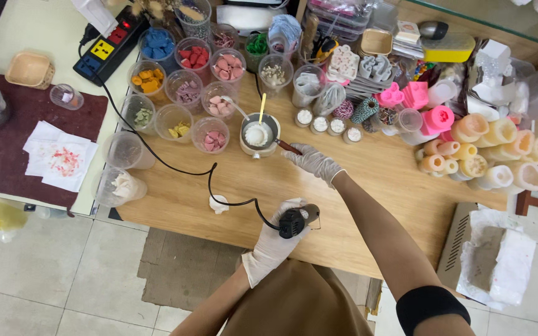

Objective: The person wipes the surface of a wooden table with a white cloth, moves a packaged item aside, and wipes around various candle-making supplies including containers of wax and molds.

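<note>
left hand clenched, right hand outstretched, pinching

Both hands, left hand and right hand, in thin matt white gloves. Black plastic heat gun, glossy black rubber cord. Small metal melting pot, shiny rim, wooden stick in it. Smooth pale wood table. Clear plastic cups of waxy chips. Crumpled white paper napkins on dark red cloth mat.

Four small white-filled tins sit in a row at twelve o'clock. One power strip lies at ten o'clock; three pink moulds stand at two o'clock. Two gloved hands work below.
</note>
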